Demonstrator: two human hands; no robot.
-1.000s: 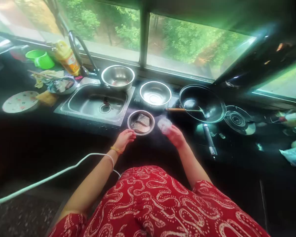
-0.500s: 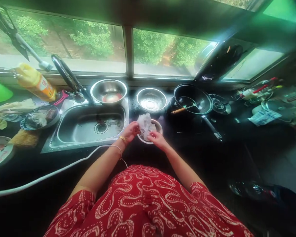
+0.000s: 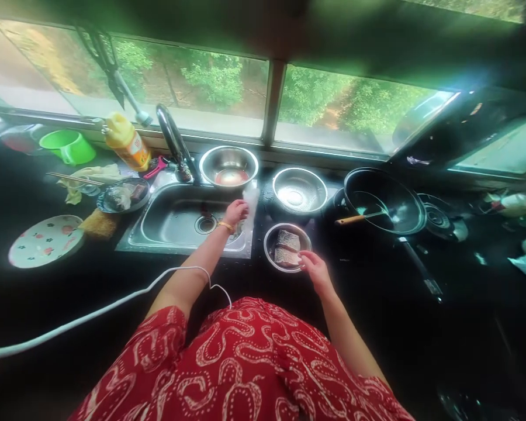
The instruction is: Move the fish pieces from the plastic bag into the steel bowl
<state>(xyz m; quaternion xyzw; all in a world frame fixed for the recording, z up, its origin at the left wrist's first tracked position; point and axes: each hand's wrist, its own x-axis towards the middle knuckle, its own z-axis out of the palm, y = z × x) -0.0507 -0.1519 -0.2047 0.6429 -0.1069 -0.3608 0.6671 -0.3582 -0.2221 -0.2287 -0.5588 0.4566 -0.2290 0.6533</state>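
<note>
My left hand [image 3: 235, 214] is closed on a crumpled, see-through white plastic bag [image 3: 251, 200], held above the right edge of the sink [image 3: 146, 225]. Two pieces of fish [image 3: 288, 240] with grey, scaly skin lie in a small steel bowl [image 3: 268, 255] on the black counter. At the bowl's right rim is my right hand [image 3: 316, 270], its fingers pinched together beside the nearer piece. Whether they grip the rim, the fish or something small cannot be made out.
Behind stand a steel basin [image 3: 204, 169] with reddish liquid and a steel strainer [image 3: 319, 204]. A wok [image 3: 403, 207] holding a wooden-handled spatula [image 3: 350, 220] sits at right. Left are a flowered plate [image 3: 33, 237], a sponge [image 3: 99, 225] and a yellow bottle [image 3: 125, 140]. A white hose [image 3: 114, 301] crosses my left forearm.
My left hand has lifted the plastic bag away from the bowl towards the sink. My right hand has let go of the bag, and both fish pieces now show. The view has turned left.
</note>
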